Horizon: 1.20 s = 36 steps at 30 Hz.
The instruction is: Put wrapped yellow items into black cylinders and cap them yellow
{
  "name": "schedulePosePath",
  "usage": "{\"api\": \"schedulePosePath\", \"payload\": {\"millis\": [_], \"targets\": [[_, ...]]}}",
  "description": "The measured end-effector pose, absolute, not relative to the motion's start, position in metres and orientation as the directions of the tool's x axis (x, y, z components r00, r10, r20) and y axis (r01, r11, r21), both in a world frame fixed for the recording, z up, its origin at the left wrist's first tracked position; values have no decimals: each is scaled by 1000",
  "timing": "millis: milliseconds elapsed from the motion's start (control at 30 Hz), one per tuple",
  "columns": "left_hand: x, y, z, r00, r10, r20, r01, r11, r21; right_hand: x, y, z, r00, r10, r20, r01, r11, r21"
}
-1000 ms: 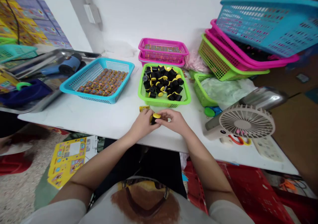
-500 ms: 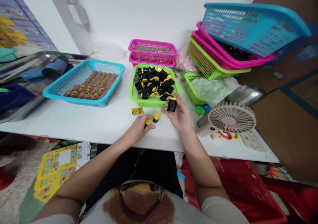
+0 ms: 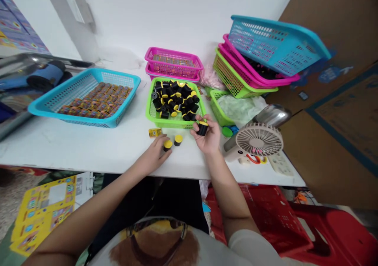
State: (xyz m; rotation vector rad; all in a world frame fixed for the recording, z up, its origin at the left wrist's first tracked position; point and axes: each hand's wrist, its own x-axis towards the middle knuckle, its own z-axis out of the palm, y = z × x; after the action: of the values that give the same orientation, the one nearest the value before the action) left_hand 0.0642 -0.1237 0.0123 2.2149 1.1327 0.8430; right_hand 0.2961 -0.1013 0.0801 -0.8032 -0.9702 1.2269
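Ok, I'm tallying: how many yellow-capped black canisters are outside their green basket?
3: one canister in the right hand, one at the left hand, one standing on the table between the hands. More could be hidden.

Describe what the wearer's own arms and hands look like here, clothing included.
The left hand and right hand are bare: no gloves, watch or bracelet shows. A short, plain, pale sleeve covers the top of the right arm; the left sleeve is out of frame.
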Motion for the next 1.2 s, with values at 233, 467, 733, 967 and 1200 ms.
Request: {"api": "schedulePosePath", "payload": {"millis": [233,467,733,967,1200], "targets": [[48,-135,3,491,828,271,556,-537,634,297,-99,81,89,983,161,-361,183,-914],[55,-123,-5,391,863,320,482,-488,727,296,-94,73,49,988,149,-282,156,-947],[61,-115,-3,288,921,261,504,-378,777,288,-93,53,76,887,456,82,450,-889],[62,-123,12,45,964,264,795,-194,574,285,-105,42,-315,741,592,681,612,-403],[71,-124,21,24,989,148,892,-88,444,274,-112,41,-420,804,422,821,534,-200]]}}
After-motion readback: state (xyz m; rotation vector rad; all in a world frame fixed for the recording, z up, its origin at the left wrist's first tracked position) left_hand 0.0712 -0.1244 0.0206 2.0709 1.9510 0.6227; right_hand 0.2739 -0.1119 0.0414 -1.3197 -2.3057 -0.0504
